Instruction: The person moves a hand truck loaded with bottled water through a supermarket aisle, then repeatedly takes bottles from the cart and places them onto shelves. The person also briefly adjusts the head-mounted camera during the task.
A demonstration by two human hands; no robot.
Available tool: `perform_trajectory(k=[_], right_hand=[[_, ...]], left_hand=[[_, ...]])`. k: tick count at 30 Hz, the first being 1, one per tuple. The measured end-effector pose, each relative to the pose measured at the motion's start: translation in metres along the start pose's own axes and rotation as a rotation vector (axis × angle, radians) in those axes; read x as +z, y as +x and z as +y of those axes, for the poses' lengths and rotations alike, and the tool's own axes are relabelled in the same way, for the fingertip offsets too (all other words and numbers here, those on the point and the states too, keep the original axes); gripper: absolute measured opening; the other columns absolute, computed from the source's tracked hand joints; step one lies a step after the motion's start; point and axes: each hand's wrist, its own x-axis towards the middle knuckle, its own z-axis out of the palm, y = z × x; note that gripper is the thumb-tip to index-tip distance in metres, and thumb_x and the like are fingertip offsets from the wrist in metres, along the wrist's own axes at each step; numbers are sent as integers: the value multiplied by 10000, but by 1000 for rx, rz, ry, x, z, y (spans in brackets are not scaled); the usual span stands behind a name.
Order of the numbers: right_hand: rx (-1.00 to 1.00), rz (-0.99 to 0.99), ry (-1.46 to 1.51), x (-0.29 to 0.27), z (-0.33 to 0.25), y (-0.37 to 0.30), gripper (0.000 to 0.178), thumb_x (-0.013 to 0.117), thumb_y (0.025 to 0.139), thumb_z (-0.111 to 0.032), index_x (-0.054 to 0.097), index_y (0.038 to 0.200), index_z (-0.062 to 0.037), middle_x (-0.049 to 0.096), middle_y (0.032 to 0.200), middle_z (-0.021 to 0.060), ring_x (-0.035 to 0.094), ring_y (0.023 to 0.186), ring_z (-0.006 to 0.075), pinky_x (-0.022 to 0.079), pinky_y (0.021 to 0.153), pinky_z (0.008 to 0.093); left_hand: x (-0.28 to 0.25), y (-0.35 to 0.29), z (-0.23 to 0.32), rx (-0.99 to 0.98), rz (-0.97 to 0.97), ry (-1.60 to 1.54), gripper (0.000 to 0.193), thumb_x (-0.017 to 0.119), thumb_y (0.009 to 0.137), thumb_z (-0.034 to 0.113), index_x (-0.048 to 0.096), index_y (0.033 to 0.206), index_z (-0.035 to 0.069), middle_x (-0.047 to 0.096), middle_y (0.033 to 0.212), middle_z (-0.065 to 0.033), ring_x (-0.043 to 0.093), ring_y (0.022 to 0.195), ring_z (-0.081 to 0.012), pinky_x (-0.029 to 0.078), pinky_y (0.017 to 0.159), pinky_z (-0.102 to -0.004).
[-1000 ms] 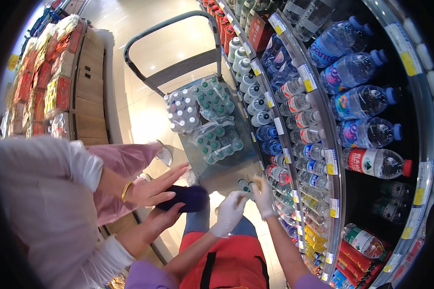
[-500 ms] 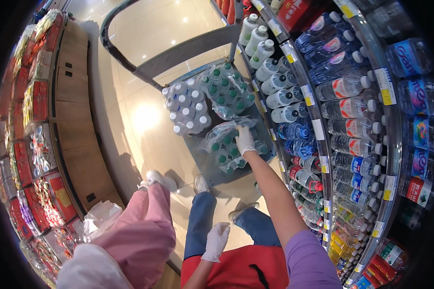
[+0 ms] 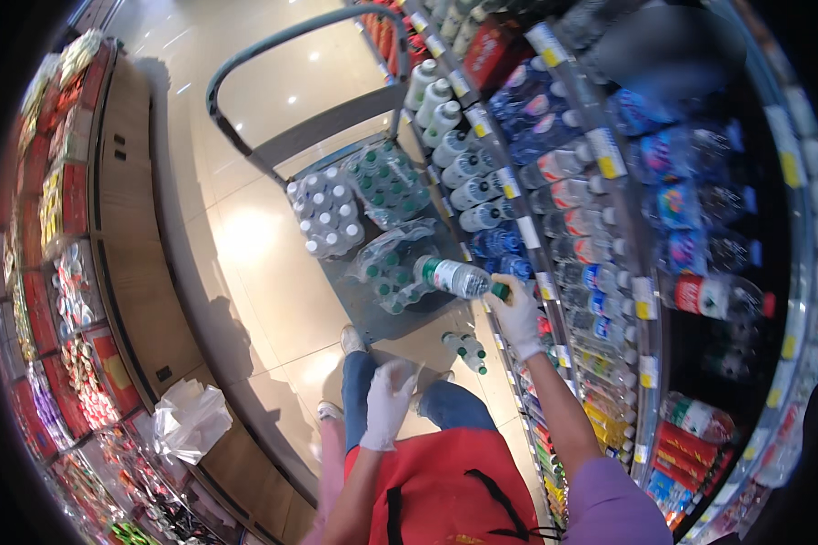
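Note:
My right hand [image 3: 518, 318], in a white glove, grips a clear water bottle [image 3: 454, 275] by its green cap end. The bottle lies nearly level, its base toward the left. Under it, on the trolley deck [image 3: 350, 291], sits a torn plastic-wrapped pack of green-capped bottles [image 3: 393, 272]. Behind that are a wrapped pack of white-capped bottles [image 3: 323, 213] and another green-capped pack [image 3: 388, 182]. My left hand [image 3: 388, 404], also gloved, hovers in front of my red apron [image 3: 445, 481], fingers loosely apart and holding nothing.
Shelves of bottled drinks [image 3: 573, 218] rise along the right. A few green-capped bottles [image 3: 465, 351] are on the floor near my feet. The trolley's grey handle [image 3: 232, 127] stands at the far end. Packaged goods and a crumpled white plastic bag [image 3: 191, 420] line the left.
My right hand has lifted a bottle from the torn pack and moved right toward the shelves. My left hand rose slightly. The person in pink trousers at left has mostly left the view.

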Motion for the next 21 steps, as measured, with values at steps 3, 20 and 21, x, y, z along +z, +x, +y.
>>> perform_trajectory(k=[3, 20, 21], right_hand=[[-179, -76, 41, -86, -71, -48, 329, 723, 806, -101, 634, 1116, -40, 649, 1079, 125, 636, 967, 261, 505, 862, 336], [58, 640, 97, -257, -70, -318, 499, 757, 766, -76, 565, 1227, -72, 675, 1116, 116, 678, 833, 182, 537, 784, 316], [85, 623, 69, -253, -64, -327, 497, 757, 770, -81, 566, 1228, -73, 675, 1111, 117, 679, 826, 180, 539, 778, 316]], left_hand=[[-10, 5, 83, 562, 30, 235, 755, 795, 706, 182, 439, 1362, 64, 471, 1349, -175, 431, 1263, -369, 359, 1059, -442], [196, -65, 360, 1699, -836, 176, 603, 651, 660, -103, 507, 1221, 65, 517, 1318, -141, 394, 1329, -389, 253, 1142, -545], [217, -67, 364, 1687, -833, 120, 608, 662, 665, -92, 500, 1230, 67, 522, 1302, -148, 413, 1306, -391, 278, 1127, -531]])
